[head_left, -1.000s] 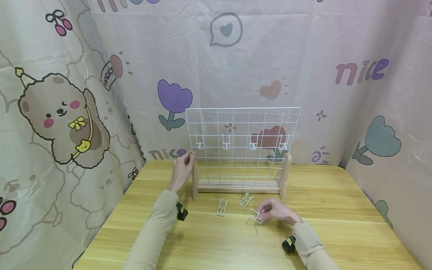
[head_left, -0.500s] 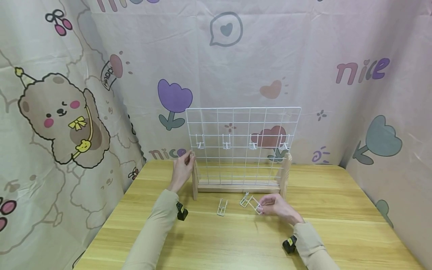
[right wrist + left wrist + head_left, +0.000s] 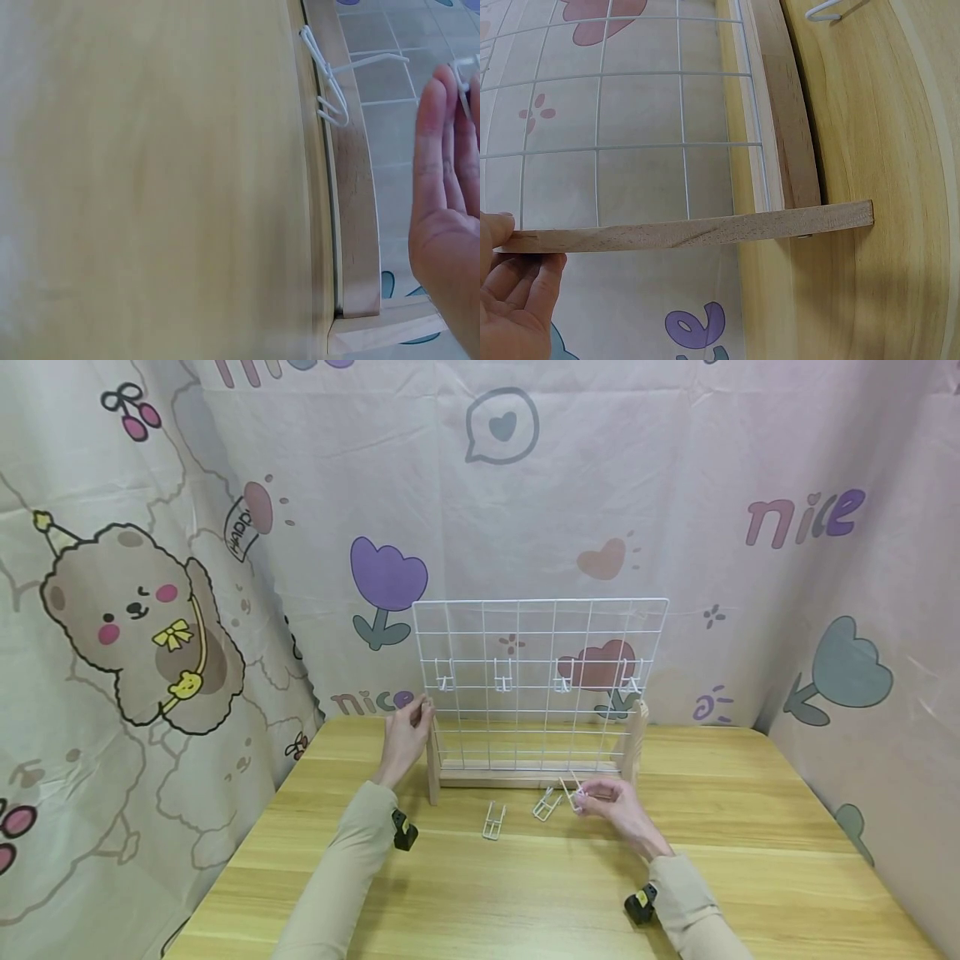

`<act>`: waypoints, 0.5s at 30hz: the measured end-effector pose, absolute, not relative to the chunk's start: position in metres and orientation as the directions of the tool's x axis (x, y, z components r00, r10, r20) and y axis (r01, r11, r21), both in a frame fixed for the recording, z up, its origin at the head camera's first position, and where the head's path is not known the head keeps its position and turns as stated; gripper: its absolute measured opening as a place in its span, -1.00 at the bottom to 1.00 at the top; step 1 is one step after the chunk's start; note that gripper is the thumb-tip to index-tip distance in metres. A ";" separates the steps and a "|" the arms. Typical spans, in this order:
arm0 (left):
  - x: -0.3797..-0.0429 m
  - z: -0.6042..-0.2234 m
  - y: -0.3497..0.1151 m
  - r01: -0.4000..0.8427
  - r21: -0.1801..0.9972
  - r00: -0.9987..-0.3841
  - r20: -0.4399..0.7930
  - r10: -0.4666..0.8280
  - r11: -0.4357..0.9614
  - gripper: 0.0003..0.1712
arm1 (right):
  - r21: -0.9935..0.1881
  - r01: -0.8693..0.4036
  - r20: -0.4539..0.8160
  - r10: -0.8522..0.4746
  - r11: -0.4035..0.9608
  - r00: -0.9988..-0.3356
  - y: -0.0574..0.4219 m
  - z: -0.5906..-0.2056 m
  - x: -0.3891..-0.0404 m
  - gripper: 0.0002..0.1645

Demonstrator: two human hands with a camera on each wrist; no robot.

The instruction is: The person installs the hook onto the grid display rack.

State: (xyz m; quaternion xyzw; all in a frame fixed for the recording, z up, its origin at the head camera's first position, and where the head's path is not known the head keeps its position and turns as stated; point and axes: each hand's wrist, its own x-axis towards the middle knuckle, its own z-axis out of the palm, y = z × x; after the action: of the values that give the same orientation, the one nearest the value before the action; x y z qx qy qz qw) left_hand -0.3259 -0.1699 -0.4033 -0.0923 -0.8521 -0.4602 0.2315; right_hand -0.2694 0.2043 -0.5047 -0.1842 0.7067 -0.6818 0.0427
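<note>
My left hand (image 3: 405,739) grips the top of the left wooden upright (image 3: 682,231) of a stand, thumb on one side and fingers on the other. The stand carries a white wire grid panel (image 3: 540,600). In front of the stand's right part, my right hand (image 3: 618,810) pinches a white wire hook (image 3: 465,71), partly hidden by the fingers and raised with its prongs pointing up. Another hook (image 3: 545,806) lies on the table just left of that hand. A further hook (image 3: 492,837) lies more to the left.
Several white hooks, one of them at the left (image 3: 445,683), hang in a row on the grid. The wooden base bar (image 3: 525,782) joins both uprights. Behind the wooden table (image 3: 480,902) hangs a printed curtain (image 3: 510,510).
My right hand has lifted the hook up and away toward the stand, turning it so its prongs point upward. My left hand has stayed on the upright.
</note>
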 end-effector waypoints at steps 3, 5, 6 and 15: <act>-0.326 -0.403 -0.170 0.369 0.742 -0.877 0.478 -0.055 0.559 -0.51 | -0.978 -0.204 0.210 -0.276 -0.052 -0.938 0.203 -0.505 -0.270 -0.78; -0.326 -0.403 -0.170 0.366 0.745 -0.879 0.474 -0.056 0.558 -0.51 | -0.976 -0.200 0.215 -0.240 -0.083 -0.947 0.202 -0.505 -0.271 -0.85; -0.326 -0.403 -0.170 0.365 0.745 -0.879 0.473 -0.056 0.559 -0.51 | -0.976 -0.196 0.212 -0.220 -0.093 -0.952 0.201 -0.505 -0.271 -0.85; -0.324 -0.403 -0.169 0.361 0.747 -0.880 0.470 -0.060 0.559 -0.51 | -0.967 -0.190 0.202 -0.055 -0.170 -0.978 0.198 -0.499 -0.270 -0.73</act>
State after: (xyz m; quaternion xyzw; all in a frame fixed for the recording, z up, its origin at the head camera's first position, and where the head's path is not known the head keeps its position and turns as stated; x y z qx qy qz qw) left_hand -0.3238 -0.1690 -0.4026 -0.0884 -0.8529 -0.4613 0.2280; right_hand -0.2705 0.1979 -0.4993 -0.0954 0.6427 -0.7589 -0.0442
